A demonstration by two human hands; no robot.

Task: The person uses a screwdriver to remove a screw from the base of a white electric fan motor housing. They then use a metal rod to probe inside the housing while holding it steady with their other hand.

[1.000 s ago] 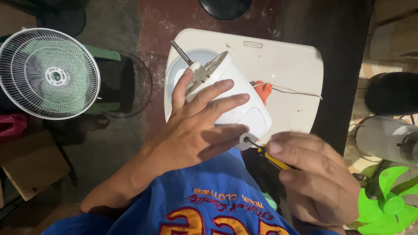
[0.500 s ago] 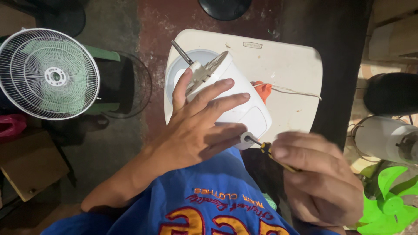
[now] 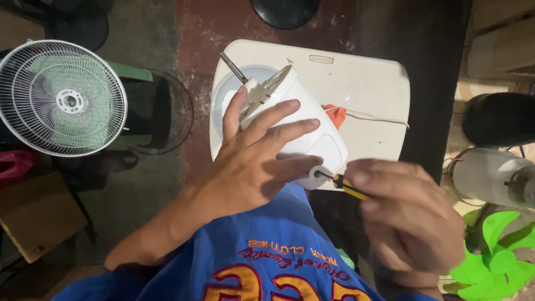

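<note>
A white fan motor housing [image 3: 304, 139] with a metal shaft [image 3: 233, 67] lies tilted on a white table [image 3: 362, 83]. My left hand [image 3: 256, 161] lies over the housing, fingers spread across its casing, pressing it down. My right hand [image 3: 407, 217] grips a yellow-and-black screwdriver [image 3: 348, 185], whose tip sits in a round hole at the housing's near end. An orange part [image 3: 336, 115] shows behind the housing.
A white fan guard [image 3: 61, 97] stands at the left over a green stool. A green fan blade [image 3: 490, 256] lies at the lower right, beside another white motor unit [image 3: 490, 175]. A thin cord [image 3: 379, 118] crosses the table. A cardboard box [image 3: 36, 214] sits lower left.
My right hand has shifted slightly and blurred while turning the screwdriver in the housing's hole. My left hand has stayed on the housing.
</note>
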